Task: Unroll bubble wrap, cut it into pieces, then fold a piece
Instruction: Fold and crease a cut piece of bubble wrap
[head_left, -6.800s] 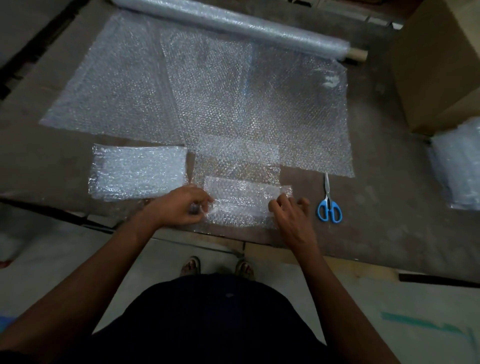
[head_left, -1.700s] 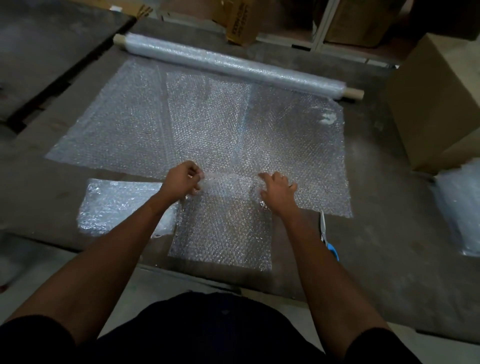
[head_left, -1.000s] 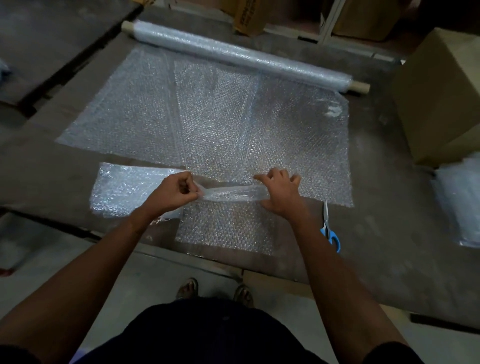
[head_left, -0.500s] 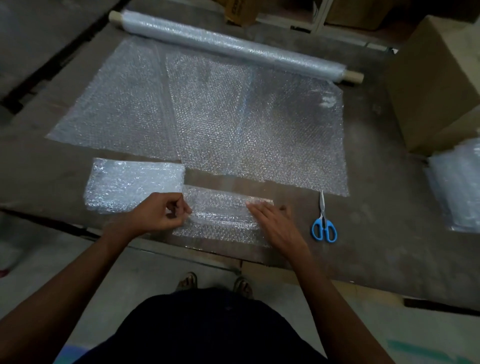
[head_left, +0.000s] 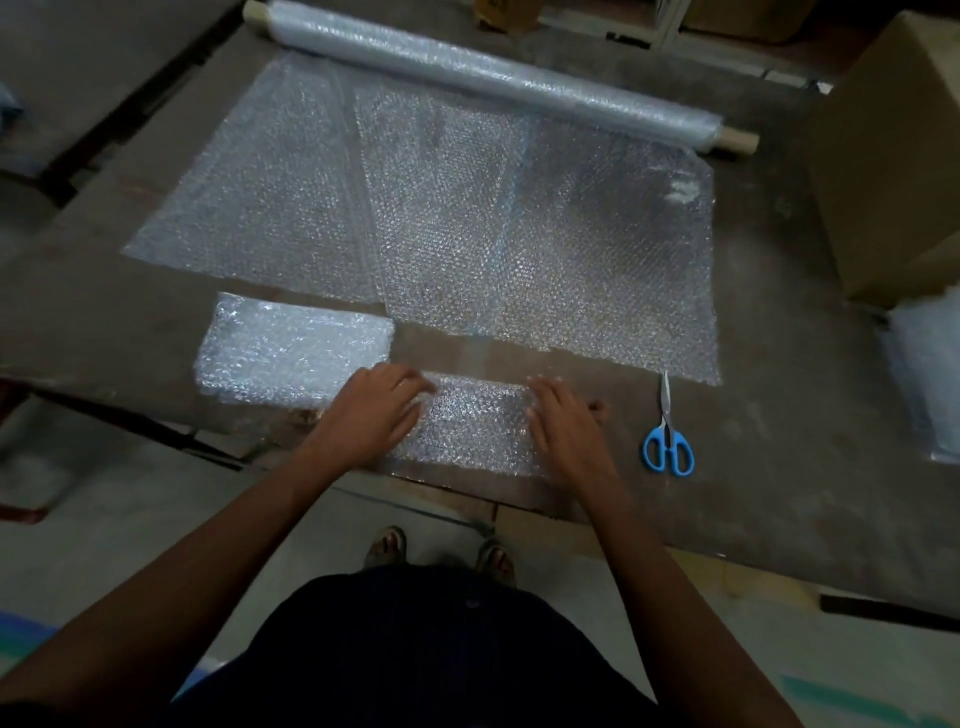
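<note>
A folded piece of bubble wrap (head_left: 475, 421) lies at the table's front edge. My left hand (head_left: 371, 415) rests flat on its left end and my right hand (head_left: 563, 421) on its right end, fingers spread, pressing it down. Just to the left, a stack of folded pieces (head_left: 293, 348) sits on the table. Behind them the unrolled bubble wrap sheet (head_left: 467, 218) stretches back to the roll (head_left: 493, 73) at the far edge. Blue-handled scissors (head_left: 667, 431) lie shut to the right of my right hand.
A large cardboard box (head_left: 893, 156) stands at the right of the dark table (head_left: 779, 441). More bubble wrap (head_left: 930, 374) is piled at the right edge. My feet and the floor show below the table's front edge.
The piece was folded over toward me into a narrower strip. My left hand let go of its pinch on the fold, and both hands now lie flat on the piece.
</note>
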